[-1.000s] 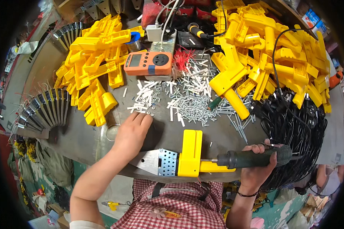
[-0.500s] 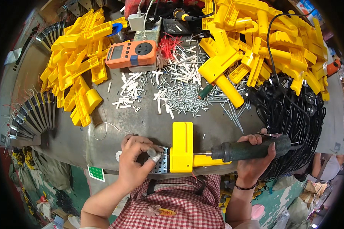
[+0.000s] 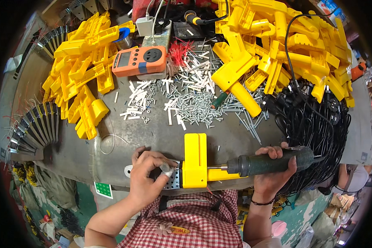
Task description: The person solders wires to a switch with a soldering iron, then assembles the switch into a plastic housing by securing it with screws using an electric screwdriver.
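The grey metal table (image 3: 219,136) fills the middle of the frame, with heaps of yellow plastic parts at the upper left (image 3: 80,70) and upper right (image 3: 293,45), and a tangle of black cables (image 3: 318,136) at the right. An orange meter (image 3: 139,61) sits in the upper middle, above a scatter of screws and small white pieces (image 3: 190,105).

At the lower middle, on the table's near edge, lies the yellow part being worked on (image 3: 195,161). Its tall body stands up the frame, and a slim yellow arm runs from it toward the right. To its left a perforated metal plate (image 3: 173,178) lies against it.

The right hand (image 3: 273,175) is clamped around a dark green electric screwdriver (image 3: 273,160), whose long axis runs level across the frame, tip pointing left at the yellow part's right side. The left hand (image 3: 146,177) is on the opposite side, fingers pinched together over the plate, seemingly on a small piece too tiny to identify. Both hands are close to the part.
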A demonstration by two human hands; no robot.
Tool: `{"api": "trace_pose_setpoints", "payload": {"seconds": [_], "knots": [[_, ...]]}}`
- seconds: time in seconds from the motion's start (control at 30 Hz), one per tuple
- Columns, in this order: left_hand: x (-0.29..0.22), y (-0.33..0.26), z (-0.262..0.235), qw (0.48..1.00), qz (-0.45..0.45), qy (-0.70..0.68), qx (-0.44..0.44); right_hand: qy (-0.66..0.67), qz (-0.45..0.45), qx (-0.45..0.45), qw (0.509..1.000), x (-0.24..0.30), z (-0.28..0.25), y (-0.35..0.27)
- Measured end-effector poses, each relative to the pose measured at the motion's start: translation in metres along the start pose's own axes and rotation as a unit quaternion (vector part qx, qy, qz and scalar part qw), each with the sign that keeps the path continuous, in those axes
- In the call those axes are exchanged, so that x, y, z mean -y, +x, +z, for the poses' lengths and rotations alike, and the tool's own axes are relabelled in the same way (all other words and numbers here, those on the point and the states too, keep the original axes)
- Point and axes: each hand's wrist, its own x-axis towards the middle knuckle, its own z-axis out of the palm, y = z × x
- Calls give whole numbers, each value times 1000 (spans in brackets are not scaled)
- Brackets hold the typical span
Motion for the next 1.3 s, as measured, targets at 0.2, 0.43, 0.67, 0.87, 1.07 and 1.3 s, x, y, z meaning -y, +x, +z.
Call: {"api": "trace_pose_setpoints", "payload": {"seconds": [0.2, 0.43, 0.67, 0.87, 1.07, 1.3], "knots": [[-9, 6, -6, 999, 27, 19, 1, -25, -5, -5, 1000, 0, 5, -3], [-8, 5, -2, 995, 66, 76, 14, -28, 2, 7, 1000, 1, 3, -3], [-3, 1, 3, 991, 95, 94, -6, -34, -7, -4, 999, 0, 2, -2], [-6, 2, 8, 988, 103, 110, -18, -14, -16, 16, 1000, 0, 1, -2], [-4, 0, 12, 990, 98, 96, -29, -3, -9, 24, 1000, -1, 4, -1], [-10, 5, 7, 991, 95, 93, -31, -25, -20, -8, 999, -2, 11, -2]]}}
